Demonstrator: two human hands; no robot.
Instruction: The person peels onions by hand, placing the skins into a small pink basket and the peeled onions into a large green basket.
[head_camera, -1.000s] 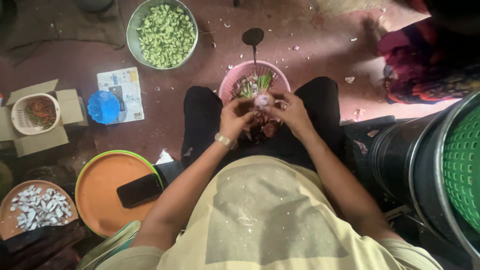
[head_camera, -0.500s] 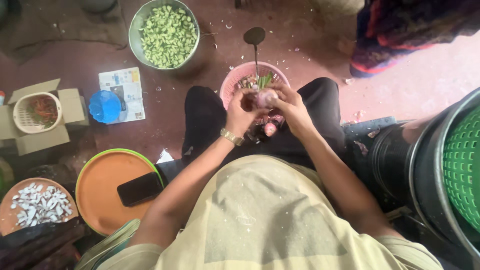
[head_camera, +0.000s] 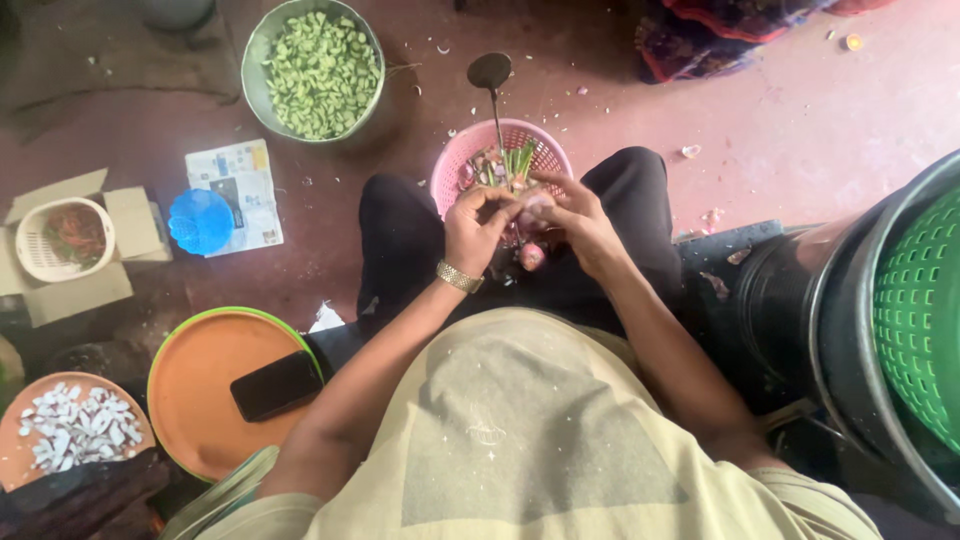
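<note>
Left hand (head_camera: 478, 226) and right hand (head_camera: 580, 222) together over lap, fingers of both closed round small pale onion (head_camera: 533, 206) held between them. Second reddish onion (head_camera: 532, 257) on lap just below. Pink basket (head_camera: 500, 150) with peelings and green stalks just ahead, between knees. Steel bowl (head_camera: 262, 45) of chopped green veg further out, left. Orange plate (head_camera: 200, 385) with black phone (head_camera: 277, 385) near left elbow.

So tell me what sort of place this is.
Probably a floor-level food preparation spot in a home or small kitchen. A metal bowl of chopped green vegetable stands on the reddish floor, and both hands, left hand and right hand, work a small onion over a pink basket of peelings.
</note>
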